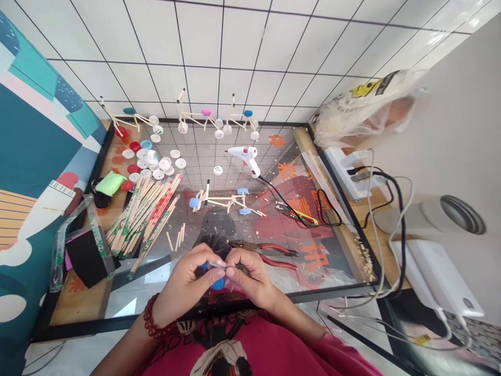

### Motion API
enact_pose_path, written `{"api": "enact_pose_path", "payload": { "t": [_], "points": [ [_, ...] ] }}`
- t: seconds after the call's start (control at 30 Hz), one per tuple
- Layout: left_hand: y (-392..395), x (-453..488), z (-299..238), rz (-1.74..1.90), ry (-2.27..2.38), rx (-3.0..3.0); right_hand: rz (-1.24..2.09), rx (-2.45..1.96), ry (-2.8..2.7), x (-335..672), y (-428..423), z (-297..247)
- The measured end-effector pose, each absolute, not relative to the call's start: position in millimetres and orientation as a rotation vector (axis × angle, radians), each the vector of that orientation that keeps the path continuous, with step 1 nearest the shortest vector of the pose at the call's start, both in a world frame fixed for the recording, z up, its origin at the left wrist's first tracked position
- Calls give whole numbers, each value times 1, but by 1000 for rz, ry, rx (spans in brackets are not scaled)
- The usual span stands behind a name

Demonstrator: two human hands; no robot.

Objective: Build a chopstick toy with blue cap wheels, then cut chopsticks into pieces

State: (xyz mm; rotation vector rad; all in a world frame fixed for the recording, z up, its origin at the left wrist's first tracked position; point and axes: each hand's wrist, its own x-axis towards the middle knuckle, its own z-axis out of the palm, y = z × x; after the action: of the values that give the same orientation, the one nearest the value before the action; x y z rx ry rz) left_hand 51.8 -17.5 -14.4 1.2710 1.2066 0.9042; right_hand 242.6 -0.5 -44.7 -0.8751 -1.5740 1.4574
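Near the table's front edge, my left hand (pixel 191 279) and my right hand (pixel 252 277) meet with thumbs and forefingers pinched. Between their fingertips is a small translucent plastic piece (pixel 217 264), partly hidden by the thumbs. Something blue (pixel 218 283) shows below the fingers; its kind is unclear. Pliers with red handles (pixel 270 246) lie just beyond my right hand. Farther back rests a small stick model (pixel 225 200) with blue caps. Short cut sticks (pixel 180 236) lie beyond my left hand.
Paper-wrapped chopsticks (pixel 144 219) and bottle caps (pixel 152 162) are piled at left. A white glue gun (pixel 246 156) lies mid-table, its cord trailing right past a yellow cutter (pixel 307 216). Several stick models, one pink-seated (pixel 205 113), line the back edge. A power strip (pixel 344 169) sits at right.
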Motion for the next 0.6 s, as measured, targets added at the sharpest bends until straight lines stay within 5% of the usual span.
{"api": "enact_pose_path", "payload": {
  "t": [0.6],
  "points": [
    [-27, 49, -16, 1061, 1259, 1436, 998, -613, -1854, 237, 0, -51]
  ]
}}
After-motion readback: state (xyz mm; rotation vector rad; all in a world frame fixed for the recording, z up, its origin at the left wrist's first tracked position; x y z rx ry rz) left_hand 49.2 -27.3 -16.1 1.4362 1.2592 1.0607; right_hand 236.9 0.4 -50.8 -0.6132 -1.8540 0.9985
